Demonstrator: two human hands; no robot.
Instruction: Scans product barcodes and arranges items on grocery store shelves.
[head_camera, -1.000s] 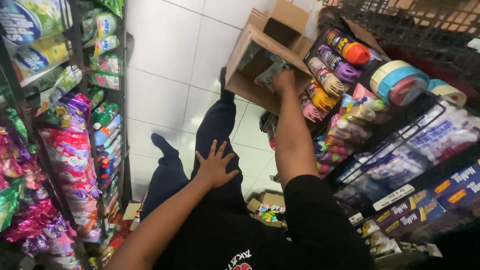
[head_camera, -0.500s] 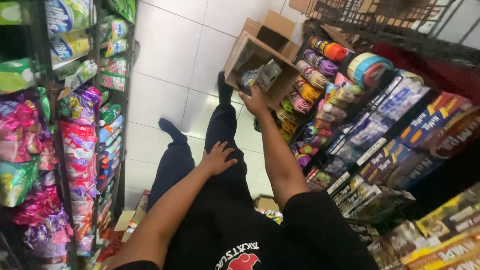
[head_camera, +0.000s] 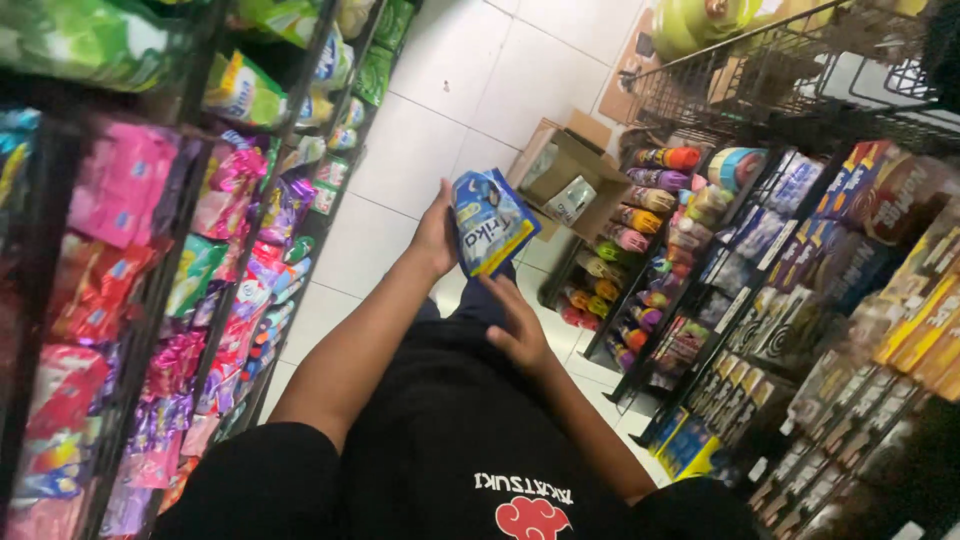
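Blue packet (head_camera: 490, 220) (white patches), brown box (head_camera: 560, 175)

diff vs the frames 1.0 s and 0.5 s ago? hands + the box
The right hand has left the open cardboard box on the floor and come back in front of the body. The left hand has lifted off the thigh and now holds a stack of blue sachets, with the right fingers just under it. Unchanged: the box sits by the right-hand shelves, packets inside it; the person is in the same aisle.
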